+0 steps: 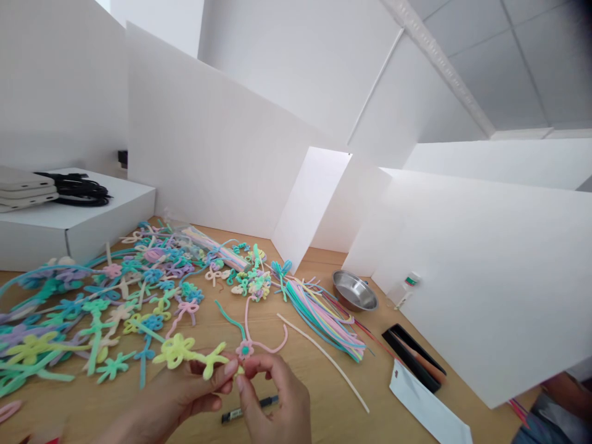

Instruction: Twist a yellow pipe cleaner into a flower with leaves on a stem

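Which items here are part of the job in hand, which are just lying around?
In hand:
- small pink pipe-cleaner flower with teal centre, pinched by left hand and right hand
- bundle of straight pastel pipe cleaners
- pile of finished pastel pipe-cleaner flowers

Lying about:
- round steel bowl
- black pen
- black tray
- coiled black cables

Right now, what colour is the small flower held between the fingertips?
Pink with a teal centre: the small flower, seen in the head view.
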`<state>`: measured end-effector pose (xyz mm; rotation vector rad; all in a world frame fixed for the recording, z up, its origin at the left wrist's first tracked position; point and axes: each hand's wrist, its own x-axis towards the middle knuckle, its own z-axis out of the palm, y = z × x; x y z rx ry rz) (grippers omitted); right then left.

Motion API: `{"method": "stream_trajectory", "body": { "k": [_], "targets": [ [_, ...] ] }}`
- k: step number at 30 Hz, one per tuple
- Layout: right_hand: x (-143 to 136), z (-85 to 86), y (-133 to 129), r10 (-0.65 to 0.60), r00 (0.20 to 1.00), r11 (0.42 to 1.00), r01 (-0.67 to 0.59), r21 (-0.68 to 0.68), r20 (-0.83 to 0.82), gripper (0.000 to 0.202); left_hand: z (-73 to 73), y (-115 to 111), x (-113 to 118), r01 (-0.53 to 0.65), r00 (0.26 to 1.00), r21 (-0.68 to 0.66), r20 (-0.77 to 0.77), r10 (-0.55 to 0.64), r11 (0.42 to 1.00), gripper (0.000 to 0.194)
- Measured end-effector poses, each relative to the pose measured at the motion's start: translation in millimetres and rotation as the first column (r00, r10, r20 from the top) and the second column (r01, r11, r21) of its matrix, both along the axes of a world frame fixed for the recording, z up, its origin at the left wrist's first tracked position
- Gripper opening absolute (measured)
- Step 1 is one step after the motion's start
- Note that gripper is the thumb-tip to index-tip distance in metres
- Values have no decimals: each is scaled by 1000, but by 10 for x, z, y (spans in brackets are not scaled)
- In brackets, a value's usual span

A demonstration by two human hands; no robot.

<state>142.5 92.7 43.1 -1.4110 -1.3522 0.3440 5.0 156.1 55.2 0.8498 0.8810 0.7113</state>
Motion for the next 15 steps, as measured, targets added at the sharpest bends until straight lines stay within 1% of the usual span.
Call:
{"method": "stream_trajectory", "body": {
  "k": [2,3,4,5,6,8,9,10,11,12,13,14,15],
  "targets": [
    [5,-24,19,22,999,1000,-22,6,-33,15,-11,10,-12,10,1000,26,-6,-10,1000,33],
    [11,-36,32,45,994,999,-46,-12,-96,14,-18,14,-15,17,1000,44,-13,-16,999,33],
    [18,-49,48,81,976,995,-90,-37,-201,13,-26,19,-18,27,1000,66,-18,-26,997,33],
    [29,-62,64,128,932,986,-157,-60,-338,13,-37,23,-19,42,999,93,-20,-41,995,34],
    [43,-76,81,180,857,968,-241,-68,-484,15,-50,26,-20,62,998,121,-20,-60,991,35],
    [78,-105,110,260,647,907,-419,-50,-717,25,-83,32,-22,102,995,175,-14,-101,979,39],
    [97,-119,121,276,554,871,-489,-39,-785,30,-101,34,-23,117,993,195,-10,-117,974,40],
    [113,-132,131,283,487,838,-545,-35,-826,34,-118,38,-23,128,992,209,-5,-130,970,40],
    [126,-144,139,285,445,811,-585,-35,-849,37,-135,42,-22,134,991,215,-1,-137,967,40],
    [134,-153,145,285,424,796,-605,-34,-860,39,-150,49,-20,136,990,213,4,-140,968,40],
    [136,-160,149,287,425,799,-600,-30,-859,39,-165,58,-15,133,990,200,13,-138,971,40],
    [133,-165,151,290,454,823,-568,-23,-842,38,-180,70,-8,124,991,176,21,-130,977,41],
    [124,-167,149,285,519,862,-507,-22,-806,36,-193,84,1,110,993,143,28,-116,984,41]
  ]
}}
